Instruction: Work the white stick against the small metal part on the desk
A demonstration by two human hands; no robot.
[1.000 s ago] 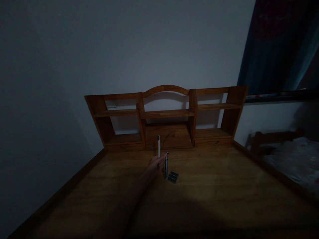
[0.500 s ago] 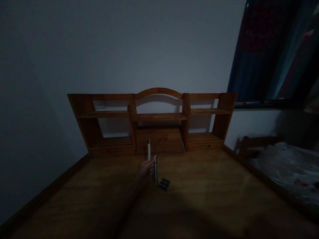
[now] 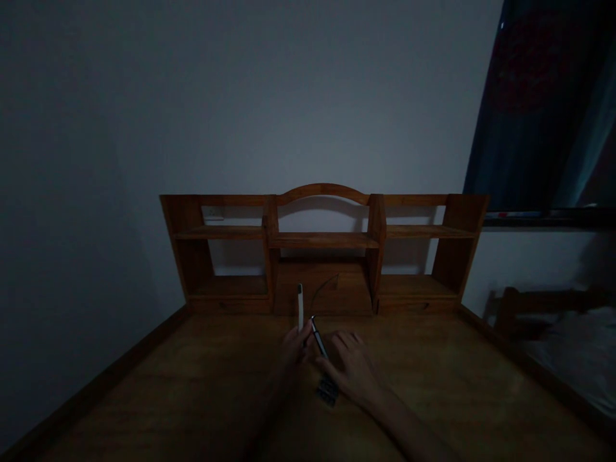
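The room is dim. My left hand [image 3: 296, 350] rests on a wooden desk [image 3: 192, 391], closed round a white stick-like object [image 3: 300, 307] that points upward. My right hand [image 3: 353, 369] has come in from the lower right, with its fingers pinching a slim dark pen-like tool [image 3: 317, 339] that leans between the two hands. Several small dark cylinders [image 3: 327, 390], like batteries, lie on the desk just under my right hand's thumb.
A wooden hutch with shelves [image 3: 322, 240] stands at the back of the desk against a pale wall. A thin wire [image 3: 323, 285] curves in its middle bay. A dark curtain [image 3: 543, 109] hangs at the upper right, above a bed [image 3: 572, 353].
My right hand has come into view and taken hold of the pen-like tool, which now leans to the left. My left hand still holds the white object.
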